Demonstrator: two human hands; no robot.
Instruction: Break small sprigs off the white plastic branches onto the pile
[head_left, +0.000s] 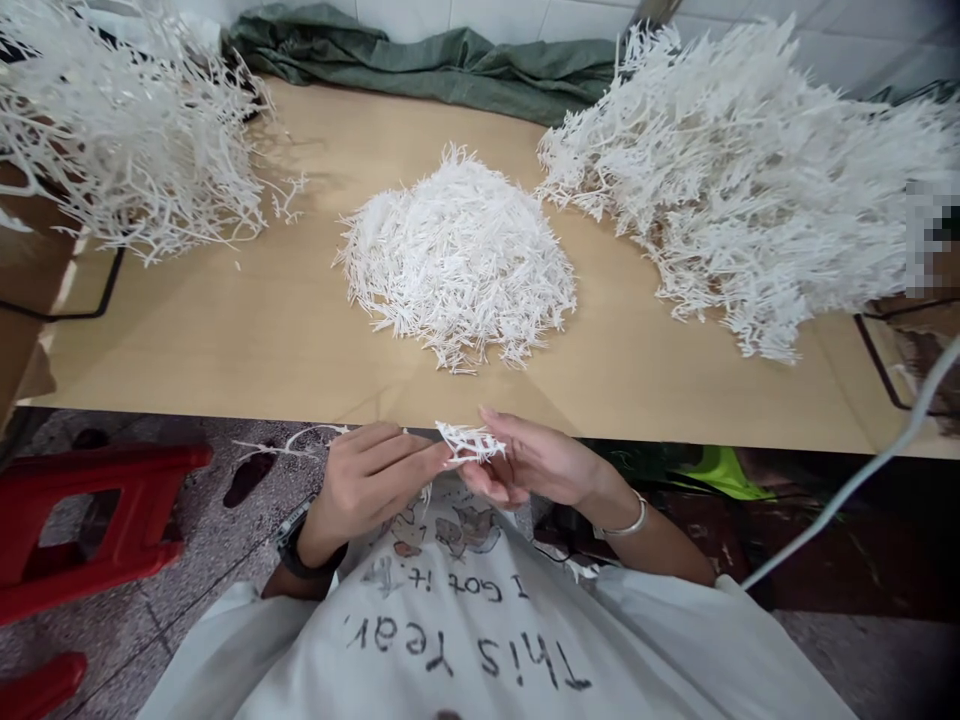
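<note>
In front of my chest, both hands meet just at the table's near edge. My left hand (379, 475), with a dark watch on its wrist, is closed around a thin white branched plastic piece (289, 447), whose twigs stick out to the left. My right hand (551, 460), with a silver bangle, holds a small bunch of white plastic sprigs (474, 443) between thumb and fingers. The left fingertips touch the near side of this bunch. Beyond the hands lies a mound of short white sprigs (461, 260).
Larger heaps of white branched plastic stand at the left (142, 140) and right (757, 180) of the wooden table (225, 340). Green cloth (427, 60) runs along the back wall. A red stool (112, 500) is at lower left; a pale cable (855, 490) crosses at right.
</note>
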